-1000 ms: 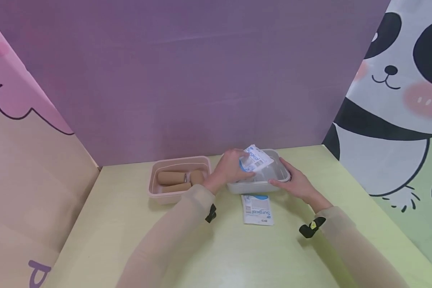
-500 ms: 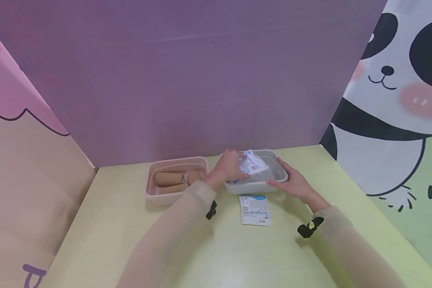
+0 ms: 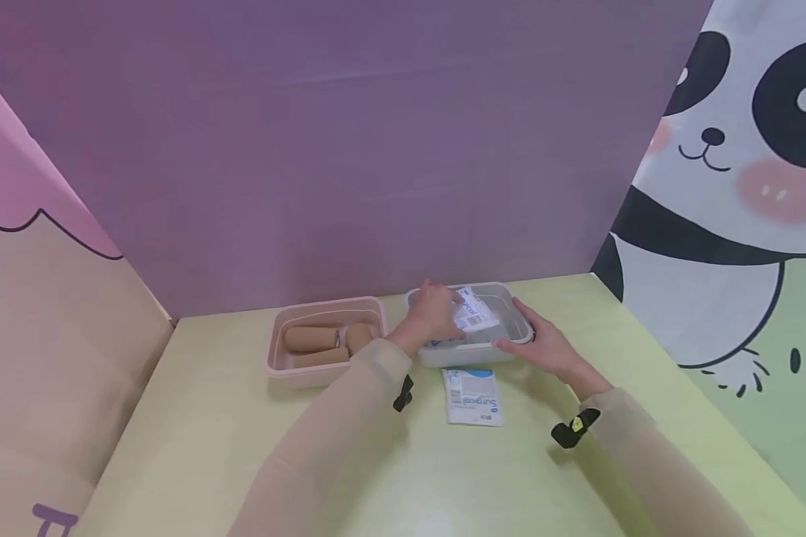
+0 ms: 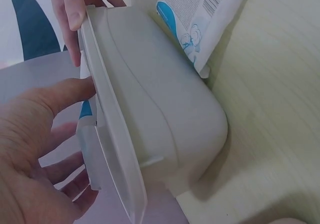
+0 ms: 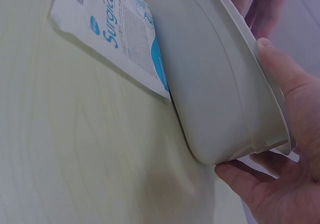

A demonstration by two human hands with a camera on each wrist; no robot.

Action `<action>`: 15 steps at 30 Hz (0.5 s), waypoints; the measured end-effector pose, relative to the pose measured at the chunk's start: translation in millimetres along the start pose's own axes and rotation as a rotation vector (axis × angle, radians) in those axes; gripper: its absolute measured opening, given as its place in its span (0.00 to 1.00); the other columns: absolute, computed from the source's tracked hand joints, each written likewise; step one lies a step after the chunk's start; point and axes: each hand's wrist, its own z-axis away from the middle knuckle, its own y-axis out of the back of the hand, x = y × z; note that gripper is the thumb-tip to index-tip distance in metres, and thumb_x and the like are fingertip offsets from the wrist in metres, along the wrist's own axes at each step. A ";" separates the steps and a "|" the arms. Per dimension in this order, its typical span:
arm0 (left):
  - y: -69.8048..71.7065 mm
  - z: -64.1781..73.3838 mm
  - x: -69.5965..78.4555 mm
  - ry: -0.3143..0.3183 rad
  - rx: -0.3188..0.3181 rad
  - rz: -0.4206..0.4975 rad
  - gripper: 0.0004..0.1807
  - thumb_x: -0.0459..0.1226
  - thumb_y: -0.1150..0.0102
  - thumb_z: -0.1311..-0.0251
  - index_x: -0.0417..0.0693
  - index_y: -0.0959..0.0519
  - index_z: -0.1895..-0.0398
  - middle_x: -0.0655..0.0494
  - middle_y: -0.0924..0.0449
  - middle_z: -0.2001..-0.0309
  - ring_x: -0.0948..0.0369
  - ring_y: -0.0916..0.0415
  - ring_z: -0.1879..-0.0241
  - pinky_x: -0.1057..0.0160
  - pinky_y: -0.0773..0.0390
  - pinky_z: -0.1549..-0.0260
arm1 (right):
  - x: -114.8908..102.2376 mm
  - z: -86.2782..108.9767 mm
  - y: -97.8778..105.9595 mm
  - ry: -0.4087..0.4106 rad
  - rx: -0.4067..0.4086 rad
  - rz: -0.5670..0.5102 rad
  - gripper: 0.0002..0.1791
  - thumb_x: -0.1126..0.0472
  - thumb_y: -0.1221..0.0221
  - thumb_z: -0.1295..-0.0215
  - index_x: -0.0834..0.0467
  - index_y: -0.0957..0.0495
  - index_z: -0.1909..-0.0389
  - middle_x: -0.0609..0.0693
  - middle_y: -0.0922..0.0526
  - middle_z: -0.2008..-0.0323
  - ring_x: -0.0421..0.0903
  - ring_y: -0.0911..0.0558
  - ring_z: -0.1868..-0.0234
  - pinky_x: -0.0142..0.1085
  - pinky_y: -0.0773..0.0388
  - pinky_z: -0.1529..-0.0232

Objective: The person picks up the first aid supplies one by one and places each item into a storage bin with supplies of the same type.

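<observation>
My left hand [image 3: 433, 309] reaches over the left part of a pale grey plastic box [image 3: 466, 356] and holds a white and blue surgical packet [image 3: 477, 312] at the opening. In the left wrist view, the left thumb lies at the rim and the other fingers curl by the packet [image 4: 91, 156]; part of their contact is hidden. My right hand [image 3: 547, 345] grips the box's right end. The right wrist view has the right thumb on the rim and fingers under the outer wall. A second surgical packet [image 3: 473, 399] lies flat on the table before the box.
A pink plastic box [image 3: 298, 378] stands left of the grey one, with brown rolls [image 3: 311, 339] inside. A purple panel [image 3: 376, 149] rises behind the table [image 3: 403, 477]. A panda-print panel [image 3: 725, 224] borders the right side.
My left hand has lowered its packet further into the grey box. The right hand keeps its grip on the box. The head view has shifted slightly.
</observation>
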 end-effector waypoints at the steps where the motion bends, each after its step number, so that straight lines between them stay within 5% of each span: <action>1: -0.1 0.3 0.5 0.004 -0.004 0.000 0.36 0.50 0.14 0.52 0.63 0.15 0.36 0.56 0.17 0.33 0.53 0.29 0.35 0.49 0.25 0.38 | -0.6 -0.2 -0.3 -0.001 -0.003 0.002 0.63 0.40 0.28 0.34 0.56 0.57 0.13 0.68 0.47 0.16 0.71 0.43 0.17 0.68 0.41 0.22; 15: -6.0 -0.9 5.6 0.041 -0.043 0.044 0.44 0.49 0.15 0.50 0.59 0.22 0.26 0.58 0.19 0.30 0.55 0.33 0.38 0.55 0.30 0.34 | -4.1 1.1 -0.7 0.010 0.008 0.008 0.62 0.42 0.28 0.34 0.58 0.56 0.13 0.69 0.47 0.16 0.71 0.44 0.17 0.67 0.42 0.21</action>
